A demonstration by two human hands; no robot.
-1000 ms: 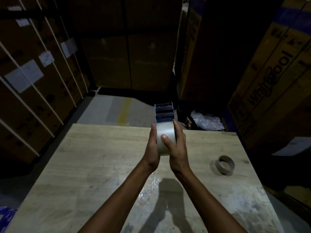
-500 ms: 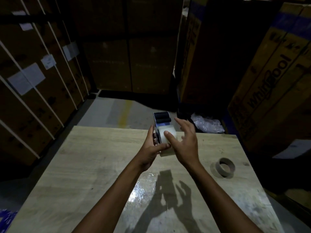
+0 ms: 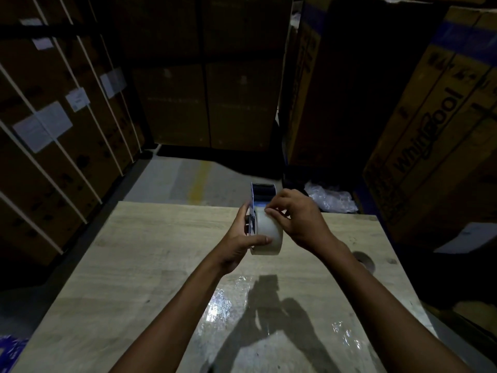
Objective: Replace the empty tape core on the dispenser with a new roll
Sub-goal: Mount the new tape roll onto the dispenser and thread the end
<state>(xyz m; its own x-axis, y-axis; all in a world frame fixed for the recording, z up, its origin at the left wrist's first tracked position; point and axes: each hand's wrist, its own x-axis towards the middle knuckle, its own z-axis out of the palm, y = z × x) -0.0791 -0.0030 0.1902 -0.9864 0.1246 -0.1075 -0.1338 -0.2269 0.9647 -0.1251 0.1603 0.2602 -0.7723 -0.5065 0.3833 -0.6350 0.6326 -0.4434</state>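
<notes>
Above the far middle of the wooden table (image 3: pixel 150 265) I hold a blue tape dispenser (image 3: pixel 262 193) with a pale new tape roll (image 3: pixel 267 232) seated on it. My left hand (image 3: pixel 239 243) grips the dispenser from the left, thumb pressed on the roll's face. My right hand (image 3: pixel 298 216) rests on the roll's top right, its fingertips pinching at the roll's outer surface near the dispenser's head. The empty tape core (image 3: pixel 365 261) lies on the table at the right, partly hidden behind my right forearm.
Tall stacked cardboard boxes (image 3: pixel 435 125) stand on the right, strapped cartons (image 3: pixel 53 146) on the left and more at the back. Crumpled clear plastic (image 3: pixel 329 196) lies on the floor beyond the table. Shiny film patches (image 3: pixel 219 305) cover the near tabletop.
The dispenser and roll have come lower and nearer the table. My right hand, spread open half a second ago, has closed its fingertips onto the roll's top.
</notes>
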